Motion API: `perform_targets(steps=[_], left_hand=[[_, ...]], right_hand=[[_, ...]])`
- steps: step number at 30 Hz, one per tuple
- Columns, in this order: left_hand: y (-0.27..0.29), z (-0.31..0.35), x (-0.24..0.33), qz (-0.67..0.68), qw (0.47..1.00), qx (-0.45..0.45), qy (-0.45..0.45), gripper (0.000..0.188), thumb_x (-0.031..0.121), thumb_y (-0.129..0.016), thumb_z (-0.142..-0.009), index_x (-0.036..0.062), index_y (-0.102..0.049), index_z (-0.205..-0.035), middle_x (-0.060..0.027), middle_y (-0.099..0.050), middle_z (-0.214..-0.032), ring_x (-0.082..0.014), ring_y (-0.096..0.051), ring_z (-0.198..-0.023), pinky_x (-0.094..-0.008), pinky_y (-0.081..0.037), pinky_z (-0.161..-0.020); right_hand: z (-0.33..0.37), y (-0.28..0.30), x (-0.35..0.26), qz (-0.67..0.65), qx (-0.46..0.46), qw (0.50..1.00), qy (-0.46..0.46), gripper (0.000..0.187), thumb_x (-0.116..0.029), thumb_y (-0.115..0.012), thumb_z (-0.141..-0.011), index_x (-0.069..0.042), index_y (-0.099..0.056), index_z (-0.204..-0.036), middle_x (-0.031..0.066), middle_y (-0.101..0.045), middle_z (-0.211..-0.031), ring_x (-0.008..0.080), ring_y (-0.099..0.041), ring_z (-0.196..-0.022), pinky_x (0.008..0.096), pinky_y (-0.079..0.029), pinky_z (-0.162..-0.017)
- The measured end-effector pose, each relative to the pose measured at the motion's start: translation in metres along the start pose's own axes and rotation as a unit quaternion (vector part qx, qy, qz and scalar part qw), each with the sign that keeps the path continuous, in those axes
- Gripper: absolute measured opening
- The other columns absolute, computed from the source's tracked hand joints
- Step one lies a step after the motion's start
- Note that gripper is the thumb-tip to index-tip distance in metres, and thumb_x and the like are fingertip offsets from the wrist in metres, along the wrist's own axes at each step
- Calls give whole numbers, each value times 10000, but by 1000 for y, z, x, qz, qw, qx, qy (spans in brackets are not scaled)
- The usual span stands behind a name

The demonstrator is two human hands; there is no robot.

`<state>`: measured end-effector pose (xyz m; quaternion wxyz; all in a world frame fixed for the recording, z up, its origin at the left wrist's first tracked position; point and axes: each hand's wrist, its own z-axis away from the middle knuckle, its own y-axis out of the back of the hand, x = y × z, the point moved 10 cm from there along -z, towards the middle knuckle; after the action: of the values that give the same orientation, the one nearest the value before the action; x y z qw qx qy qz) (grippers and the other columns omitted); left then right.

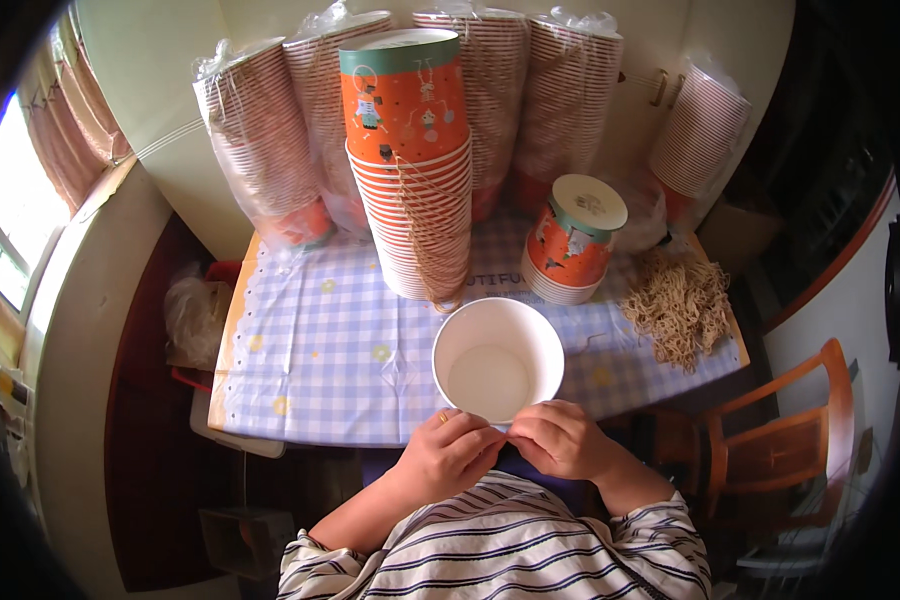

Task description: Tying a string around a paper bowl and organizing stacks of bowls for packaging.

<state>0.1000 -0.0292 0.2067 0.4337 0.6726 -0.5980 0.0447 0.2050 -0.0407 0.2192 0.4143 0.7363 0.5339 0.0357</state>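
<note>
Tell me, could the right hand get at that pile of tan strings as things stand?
Probably yes. The pile of tan strings lies uncovered to the right, nothing tall stands between it and the right hand, and the open cup sits left of that path. The hand looks busy pinching, though.

Left of the tall cup stack [410, 215], the worktop [305, 365] leaves a hand broad passage; that stack bars the way behind and left of the white cup [497, 365]; a narrow lane separates it from the short stack [572, 245]; a twine heap [678, 308] crowds the right edge.
</note>
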Motion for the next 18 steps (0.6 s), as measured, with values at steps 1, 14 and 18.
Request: perform_targets(steps=[1, 14, 18], left_hand=[[0, -1, 6, -30, 999, 0, -33, 205, 25, -703, -690, 47, -645, -885, -54, -588, -820, -196, -593, -722, -301, -486, -626], [0, 2, 31, -140, 974, 10, -176, 224, 65, -724, -636, 57, -651, -847, -16, -553, -806, -133, -536, -635, -282, -404, -579], [2, 3, 35, -146, 971, 13, -188, 223, 62, -722, -629, 58, -651, -840, -11, -552, -804, -126, -521, -620, -278, -389, -575]], right_hand=[[1, 0, 1, -1, 0, 1000, -4, 220, -2, -701, -710, -42, -586, -894, 77, -612, -839, 246, -624, -705, 337, -513, -625], [5, -2, 1, -27, -9, 999, -14, 214, -16, -712, -712, -44, -588, -885, 69, -607, -816, 243, -629, -679, 331, -522, -587], [7, -4, -1, -35, -22, 999, -18, 216, -23, -717, -715, -46, -591, -889, 66, -607, -811, 240, -628, -679, 329, -520, -589]])
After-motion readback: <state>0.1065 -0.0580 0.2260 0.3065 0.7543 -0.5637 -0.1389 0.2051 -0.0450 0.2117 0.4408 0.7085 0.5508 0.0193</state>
